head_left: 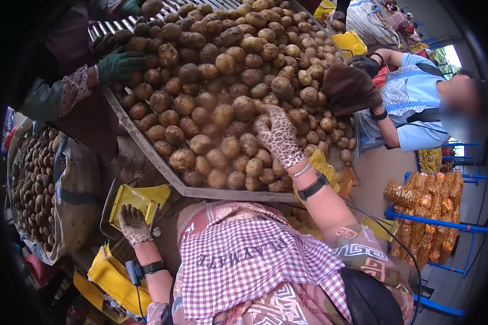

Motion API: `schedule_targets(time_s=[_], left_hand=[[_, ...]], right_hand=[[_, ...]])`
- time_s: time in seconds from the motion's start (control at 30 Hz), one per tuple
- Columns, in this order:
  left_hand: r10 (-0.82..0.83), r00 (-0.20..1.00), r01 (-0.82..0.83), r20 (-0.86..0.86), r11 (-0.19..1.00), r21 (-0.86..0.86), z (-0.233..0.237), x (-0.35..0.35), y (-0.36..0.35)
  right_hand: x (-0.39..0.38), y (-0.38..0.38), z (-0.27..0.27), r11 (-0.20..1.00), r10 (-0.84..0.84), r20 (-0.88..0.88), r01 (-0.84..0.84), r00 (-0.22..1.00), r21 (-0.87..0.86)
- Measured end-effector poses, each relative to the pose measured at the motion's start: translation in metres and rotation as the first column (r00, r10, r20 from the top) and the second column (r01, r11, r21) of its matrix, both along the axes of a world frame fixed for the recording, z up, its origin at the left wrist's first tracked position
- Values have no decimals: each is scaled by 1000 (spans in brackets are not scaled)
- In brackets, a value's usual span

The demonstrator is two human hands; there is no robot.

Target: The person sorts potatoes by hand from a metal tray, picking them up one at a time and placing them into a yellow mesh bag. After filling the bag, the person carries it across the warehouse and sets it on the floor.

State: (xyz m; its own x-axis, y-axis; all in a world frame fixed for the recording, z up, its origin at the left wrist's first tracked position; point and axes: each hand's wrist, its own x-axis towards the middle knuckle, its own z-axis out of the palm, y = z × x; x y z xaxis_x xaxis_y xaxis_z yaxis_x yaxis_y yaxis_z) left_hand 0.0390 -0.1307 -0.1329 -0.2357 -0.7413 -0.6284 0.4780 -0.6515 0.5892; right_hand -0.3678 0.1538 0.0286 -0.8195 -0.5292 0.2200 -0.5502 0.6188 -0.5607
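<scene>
Many brown potatoes (222,115) cover a metal-edged sorting table (238,195). My right hand (277,130), in a leopard-print glove, reaches over the pile from the right, its fingers bent round a potato (245,108) near the middle. My left hand (134,221), in a dirty glove of the same kind, is below the table's front edge at the left, over a yellow scoop-like container (141,199). Its fingers are apart and nothing shows in them. A yellow mesh bag (321,167) lies beside my right wrist.
A co-worker's green-gloved hand (119,65) touches potatoes at the upper left. Another person in blue (417,103) stands at the right, holding a brown cloth item (351,89). A large sack of potatoes (73,208) stands left; filled net bags (428,208) are stacked by blue rails (444,223).
</scene>
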Motion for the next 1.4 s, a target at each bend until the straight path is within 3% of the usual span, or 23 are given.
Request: schedule_targets(time_s=[0.03,0.07,0.17,0.27,0.33,0.4,0.47,0.53,0.57,0.6,0.67,0.77,0.87,0.93,1.0,1.03,1.07,1.13,1.17,1.2,1.27,1.33,1.4], left_hand=[[-158,983,152,-90,986,-67,13,-9,6],[-163,983,158,-84,985,-65,32,-24,15],[-459,872,434,-173,886,-161,82,-95,32],[-523,833,506,-180,852,-134,117,-162,59],[-646,738,622,-193,763,-176,136,-199,79],[-751,591,721,-295,656,-226,147,-226,93],[-765,550,749,-335,630,-208,158,-245,107],[-786,528,770,-320,603,-209,159,-259,110],[-778,541,762,-319,614,-206,162,-266,111],[-772,550,756,-317,623,-204,163,-274,110],[-792,522,775,-316,595,-213,159,-290,108],[-826,561,757,-49,537,-372,172,-316,114],[-828,543,729,137,384,-567,169,-325,118],[-835,514,770,198,347,-535,165,-321,120],[-792,580,733,189,407,-545,154,-317,123],[-812,580,715,67,468,-520,156,-313,120],[-819,571,718,64,460,-523,149,-306,117],[-854,502,791,137,390,-471,129,-289,115],[-839,531,774,118,423,-471,130,-286,116],[-855,505,791,118,404,-460,138,-286,121],[-826,562,755,40,493,-432,160,-287,127],[-825,538,781,174,411,-469,164,-287,125],[-789,518,743,329,226,-630,169,-292,124]], right_hand=[[-21,16,2,997,-47,-8,46,999,-58],[-39,29,3,990,-90,-13,88,996,-113],[-79,48,15,974,-225,-111,224,968,-20],[-95,34,21,976,-191,-104,200,976,82],[-108,21,9,979,-98,-106,115,989,169],[-123,7,-12,954,-106,-33,111,994,280],[-135,0,-12,952,-157,79,130,984,277],[-142,-1,-9,962,-38,579,187,814,-199],[-139,2,-10,827,197,770,320,607,-463],[-129,-3,1,826,198,776,325,598,-461],[-101,-14,17,547,623,774,641,117,-538],[-70,-34,25,549,669,743,679,-8,-487],[-44,-40,16,555,714,699,637,-34,-536],[-21,-44,16,531,737,675,645,-32,-550],[-5,-41,30,761,560,790,221,251,-610],[-6,-30,21,843,488,721,-52,492,-535],[-7,-12,19,844,481,719,-45,502,-534],[-7,32,25,992,126,514,-99,848,-79],[-7,58,21,995,-34,273,7,961,101],[-3,88,15,955,-164,-3,159,987,252],[8,139,8,855,-313,-116,333,943,398],[32,169,-2,731,-432,-16,360,902,580],[55,197,-38,723,-443,48,326,895,609]])
